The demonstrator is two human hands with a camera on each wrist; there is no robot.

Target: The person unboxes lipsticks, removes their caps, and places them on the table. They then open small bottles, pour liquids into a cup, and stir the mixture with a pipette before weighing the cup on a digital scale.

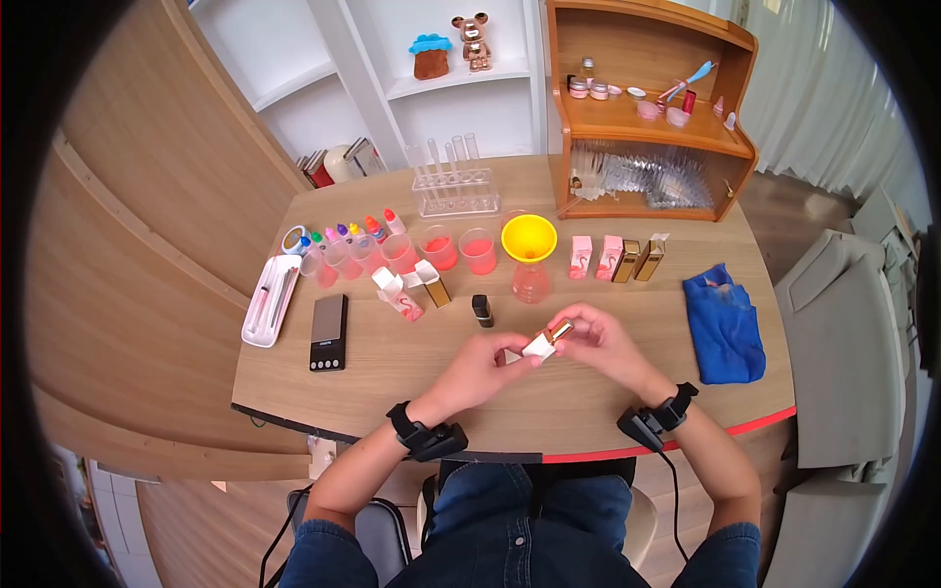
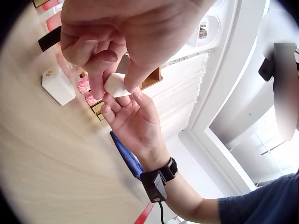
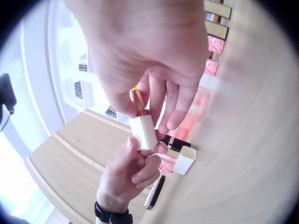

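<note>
Both hands meet above the near middle of the table (image 1: 392, 377), sharing one lipstick (image 1: 547, 340). Left hand (image 1: 477, 370) pinches the white base between thumb and fingertips, fingers curled round it; right hand (image 1: 603, 338) curls over the gold upper end, thumb and fingers closed on it. From the right wrist view, the lipstick (image 3: 142, 123) stands nearly upright, a copper-toned tube rising from its white base, gripped below by the left hand (image 3: 128, 175) and above by the right hand (image 3: 149, 56). In the left wrist view only the white base (image 2: 117, 85) shows between the fingers of both hands.

Just beyond the hands stands a black cap (image 1: 482, 310). Left of it lie a white-and-pink box (image 1: 400, 294) and a gold tube (image 1: 431, 283), with a black scale (image 1: 328, 331) and a white tray (image 1: 271, 300) farther left. A blue cloth (image 1: 725, 323) lies at the right of the table. Farther back, a yellow funnel (image 1: 529, 238) sits in a flask (image 1: 530, 282), flanked by cups (image 1: 439, 247) of pink liquid on the left and pink and gold boxes (image 1: 618, 258) on the right. Small dropper bottles (image 1: 343, 233) line up behind the cups. At the far edge stand a test-tube rack (image 1: 453, 189) and a wooden shelf (image 1: 652, 127) holding small jars.
</note>
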